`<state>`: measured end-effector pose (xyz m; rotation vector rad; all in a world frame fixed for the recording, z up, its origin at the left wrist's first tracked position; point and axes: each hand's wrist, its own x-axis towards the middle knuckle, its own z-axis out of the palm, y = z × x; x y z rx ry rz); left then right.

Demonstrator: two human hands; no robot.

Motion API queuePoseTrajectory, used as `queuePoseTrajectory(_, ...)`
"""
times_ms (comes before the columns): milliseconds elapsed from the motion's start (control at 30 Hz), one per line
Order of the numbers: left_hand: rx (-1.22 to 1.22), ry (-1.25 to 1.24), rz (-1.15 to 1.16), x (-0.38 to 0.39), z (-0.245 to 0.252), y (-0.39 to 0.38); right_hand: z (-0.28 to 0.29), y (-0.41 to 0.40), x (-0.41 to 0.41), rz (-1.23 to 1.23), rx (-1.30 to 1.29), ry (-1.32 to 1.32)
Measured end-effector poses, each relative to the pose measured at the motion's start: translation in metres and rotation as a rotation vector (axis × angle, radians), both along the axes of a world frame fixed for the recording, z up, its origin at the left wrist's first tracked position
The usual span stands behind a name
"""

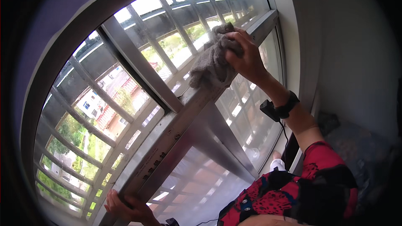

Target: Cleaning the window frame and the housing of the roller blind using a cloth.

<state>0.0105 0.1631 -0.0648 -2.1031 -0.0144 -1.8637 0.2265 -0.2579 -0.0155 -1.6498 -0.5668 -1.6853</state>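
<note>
My right hand grips a bunched grey cloth. The cloth lies against the horizontal aluminium rail of a window and the lower part of the pane above it. A strap with a small black device is around my right wrist. Down at the lower left, my left hand holds on to the same rail, its fingers bent over the top edge. An upright aluminium sash frame meets the rail between my two hands.
Metal security bars stand outside the glass, with buildings and greenery beyond. Below the rail are lower panes with a slanting frame bar. A pale wall rises on the right. A white shoe shows low down. Thin cables hang from both wrists.
</note>
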Motion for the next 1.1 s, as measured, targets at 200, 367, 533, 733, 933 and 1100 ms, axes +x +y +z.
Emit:
queuePoseTrajectory(200, 0.009, -0.004, 0.003, 0.005, -0.001, -0.004, 0.027, 0.015, -0.051, -0.136, -0.358, 0.196)
queuePoseTrajectory(367, 0.035, 0.007, -0.005, 0.003, 0.002, -0.006, 0.039, 0.025, -0.045, -0.309, -0.695, 0.291)
queuePoseTrajectory(533, 0.046, 0.016, -0.003, 0.0, 0.006, -0.011, 0.038, 0.005, -0.023, 0.003, -0.519, 0.355)
queuePoseTrajectory(733, 0.037, -0.029, -0.004, 0.008, 0.002, -0.009, 0.031, 0.051, -0.035, 0.082, -0.298, 0.261)
queuePoseTrajectory(933, 0.017, 0.0, -0.028, 0.002, 0.003, -0.009, 0.045, 0.074, -0.062, -0.085, -0.792, 0.226)
queuePoseTrajectory(1100, 0.03, 0.032, -0.017, 0.001, 0.004, -0.008, 0.054, 0.062, -0.058, -0.361, -1.125, -0.053)
